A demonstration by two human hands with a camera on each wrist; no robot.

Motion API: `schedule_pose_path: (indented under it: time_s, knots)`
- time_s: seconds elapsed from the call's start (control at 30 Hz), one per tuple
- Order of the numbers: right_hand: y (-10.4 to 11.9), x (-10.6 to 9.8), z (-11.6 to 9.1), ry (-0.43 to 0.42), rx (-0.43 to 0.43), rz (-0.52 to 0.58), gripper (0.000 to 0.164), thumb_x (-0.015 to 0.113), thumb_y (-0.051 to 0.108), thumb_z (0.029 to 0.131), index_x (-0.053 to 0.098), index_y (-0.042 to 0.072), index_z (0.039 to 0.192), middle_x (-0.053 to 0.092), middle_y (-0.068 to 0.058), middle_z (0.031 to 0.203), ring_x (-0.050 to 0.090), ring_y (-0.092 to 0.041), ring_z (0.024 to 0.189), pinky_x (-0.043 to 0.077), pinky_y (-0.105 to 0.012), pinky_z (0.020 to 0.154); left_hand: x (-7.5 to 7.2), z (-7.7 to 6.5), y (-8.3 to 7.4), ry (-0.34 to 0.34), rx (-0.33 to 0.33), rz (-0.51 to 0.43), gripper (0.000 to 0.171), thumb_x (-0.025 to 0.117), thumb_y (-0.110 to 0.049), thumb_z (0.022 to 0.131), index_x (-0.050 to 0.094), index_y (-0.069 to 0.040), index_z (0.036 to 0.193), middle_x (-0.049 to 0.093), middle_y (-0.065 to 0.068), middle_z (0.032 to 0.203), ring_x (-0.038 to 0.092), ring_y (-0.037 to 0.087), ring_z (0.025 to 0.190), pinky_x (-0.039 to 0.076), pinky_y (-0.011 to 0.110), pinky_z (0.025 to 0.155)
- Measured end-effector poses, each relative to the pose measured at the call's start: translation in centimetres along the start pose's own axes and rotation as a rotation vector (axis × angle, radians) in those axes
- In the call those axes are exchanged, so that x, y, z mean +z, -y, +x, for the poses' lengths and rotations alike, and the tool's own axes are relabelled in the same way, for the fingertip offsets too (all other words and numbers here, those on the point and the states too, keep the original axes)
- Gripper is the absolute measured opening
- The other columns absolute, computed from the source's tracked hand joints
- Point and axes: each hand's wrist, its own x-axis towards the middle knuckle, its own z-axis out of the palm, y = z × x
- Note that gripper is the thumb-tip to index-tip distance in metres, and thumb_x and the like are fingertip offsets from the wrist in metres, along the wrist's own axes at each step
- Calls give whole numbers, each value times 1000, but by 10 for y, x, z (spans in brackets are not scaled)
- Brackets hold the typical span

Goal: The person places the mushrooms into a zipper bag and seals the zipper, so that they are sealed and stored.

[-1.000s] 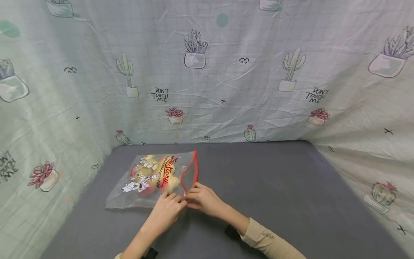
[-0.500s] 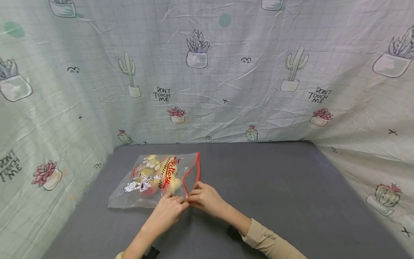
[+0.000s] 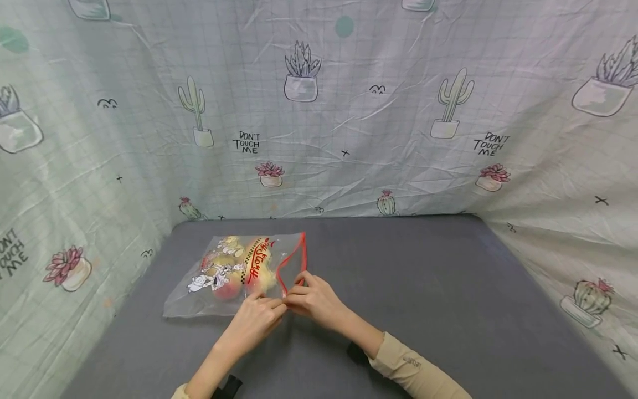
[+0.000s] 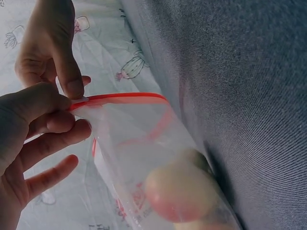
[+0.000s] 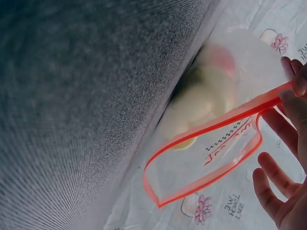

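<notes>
A clear plastic zip bag [image 3: 191, 306] with cartoon print and a red zip edge [image 5: 204, 128] lies on the grey table. Several round, yellow-and-red fruits [image 4: 180, 191] show through its wall. My left hand [image 3: 256, 320] pinches the near corner of the bag's mouth, its other fingers spread apart below. Right beside it, my right hand [image 3: 319, 302] pinches the same end of the red edge, where a small whitish slider [image 4: 80, 100] shows between the two hands. Beyond the fingers the two red strips stand apart in a loop, so the mouth gapes there.
The grey table [image 3: 408, 288] stretches out to the right of the bag. A pale curtain [image 3: 339, 122] printed with cacti hangs round the back and both sides.
The right hand's fingers have risen slightly at the red edge. Both hands stay at the near corner, and the bag's mouth still gapes on the far side. The head view has shifted slightly.
</notes>
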Motion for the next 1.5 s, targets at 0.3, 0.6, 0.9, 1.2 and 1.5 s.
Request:
schedule_pose_path:
  time_s: [0.3,0.6,0.9,1.2,1.5]
  knots:
    - [-11,6,-4,50,97,-3,9,69,28,74,70,27,83,66,18,83,51,-11,86,43,-19,67,-3,2,0,4,-4,2,29,79,-21,55,51,-17,63,53,-9,58,53,7,51,40,27,66]
    - [-9,3,-4,115,133,-22,11,69,30,74,70,29,85,66,18,84,50,-9,85,40,-18,61,-1,4,-2,53,-42,53,24,76,-26,60,53,-18,66,56,-7,65,55,11,56,37,28,59]
    - [-9,1,-3,178,127,11,14,70,30,74,69,27,88,65,14,87,49,-10,87,43,-20,70,5,5,-3,71,-55,113,14,71,-19,65,60,-18,74,59,-2,77,54,18,73,40,34,69]
    - [-6,-2,-1,181,134,80,14,71,27,73,69,22,86,65,10,85,50,-10,86,44,-21,81,6,4,-1,59,-24,152,10,65,-12,67,58,-14,74,57,1,78,51,19,78,42,39,74]
    - [-3,1,-3,194,127,91,12,69,24,75,69,24,87,64,13,84,49,-8,87,43,-18,77,6,1,-5,47,-29,139,10,66,-16,68,58,-14,72,57,1,77,51,20,76,39,41,75]
